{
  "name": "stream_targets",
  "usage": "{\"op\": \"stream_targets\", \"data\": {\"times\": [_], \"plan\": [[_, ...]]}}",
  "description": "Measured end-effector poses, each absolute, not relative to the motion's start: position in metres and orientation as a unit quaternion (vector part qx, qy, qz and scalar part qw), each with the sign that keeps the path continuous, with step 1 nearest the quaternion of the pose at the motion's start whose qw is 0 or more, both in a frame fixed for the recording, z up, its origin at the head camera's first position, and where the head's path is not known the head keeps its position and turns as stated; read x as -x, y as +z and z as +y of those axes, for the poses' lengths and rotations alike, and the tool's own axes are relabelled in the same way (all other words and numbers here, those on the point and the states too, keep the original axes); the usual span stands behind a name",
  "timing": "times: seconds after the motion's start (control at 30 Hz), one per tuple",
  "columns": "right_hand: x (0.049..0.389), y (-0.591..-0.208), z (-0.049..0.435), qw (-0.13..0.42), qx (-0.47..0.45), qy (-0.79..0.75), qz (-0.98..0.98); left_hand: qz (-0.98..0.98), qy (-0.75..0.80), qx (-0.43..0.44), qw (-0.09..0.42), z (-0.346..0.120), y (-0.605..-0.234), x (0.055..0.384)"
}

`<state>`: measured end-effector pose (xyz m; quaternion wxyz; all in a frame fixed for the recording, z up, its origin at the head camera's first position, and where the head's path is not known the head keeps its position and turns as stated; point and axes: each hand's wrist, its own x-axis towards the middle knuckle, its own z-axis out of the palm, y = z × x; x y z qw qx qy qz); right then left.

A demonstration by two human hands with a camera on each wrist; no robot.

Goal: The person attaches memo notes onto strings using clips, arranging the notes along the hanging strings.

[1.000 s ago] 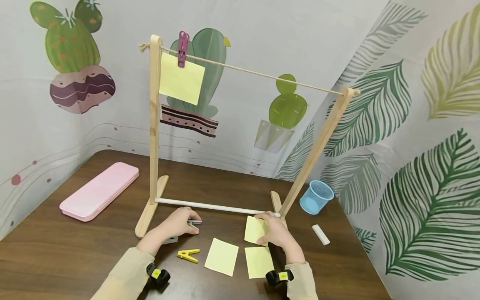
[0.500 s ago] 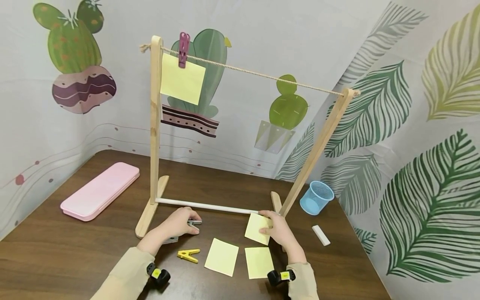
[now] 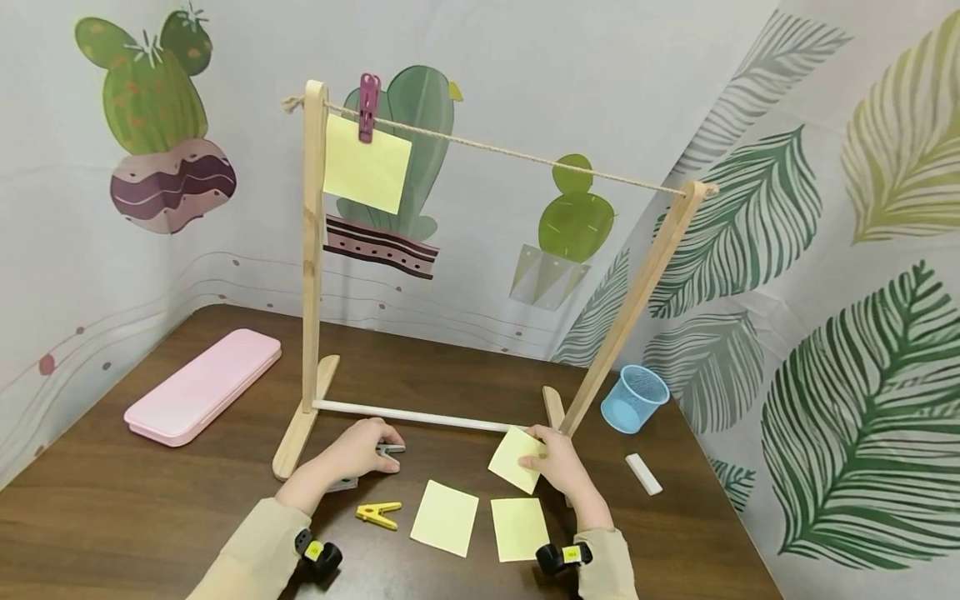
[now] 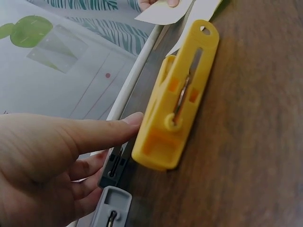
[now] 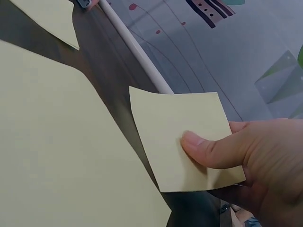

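Right hand [image 3: 558, 458] pinches one square pale-yellow note [image 5: 151, 123]: thumb laid across its upper face, the fingers behind. Note tilted, before the right foot of the wooden frame [image 3: 312, 250], its far corner by the end of the white bar [image 3: 420, 417]; cannot tell whether any edge meets the table [image 3: 97, 517].

Left hand [image 3: 362, 448] arched low near the frame's left foot, fingers bent, a dark grey clip [image 4: 113, 168] between thumb and fingers. Whether it grasps the clip or merely spans it, cannot tell. Light grey clip [image 4: 124, 201] just beside that one, partly hidden beneath the wrist in the head view.

Yellow clip [image 3: 371, 514] lies on the wood nearer the person, prongs spread. Two more notes flat on the table: middle note [image 3: 445, 518], just right of the yellow clip, and near note [image 3: 521, 530], just below the held one.

Cord [image 3: 510, 152] runs between the frame's post tops. Magenta clip [image 3: 367, 108] fixes a hanging note [image 3: 367, 171] on it, close to the left post.

Pink case [image 3: 204, 387] lies far left; blue mesh cup [image 3: 634, 400] stands right of the frame, small white block [image 3: 643, 474] near it. Cactus and leaf prints on the backdrop [image 3: 480, 275].
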<state>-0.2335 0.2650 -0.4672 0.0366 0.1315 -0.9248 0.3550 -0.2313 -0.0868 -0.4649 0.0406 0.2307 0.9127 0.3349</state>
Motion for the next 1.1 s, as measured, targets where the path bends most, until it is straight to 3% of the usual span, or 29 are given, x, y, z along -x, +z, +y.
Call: {"op": "stream_targets", "data": {"times": [0.87, 1.1], "plan": [[0.237, -0.446, 0.247, 0.050, -0.173, 0.434, -0.883, 0.905, 0.353, -0.234, 0.042, -0.084, -0.456, 0.234], [0.246, -0.435, 0.232, 0.043, -0.157, 0.488, -0.857, 0.909, 0.325, -0.262, 0.004, -0.088, -0.437, 0.242]]}}
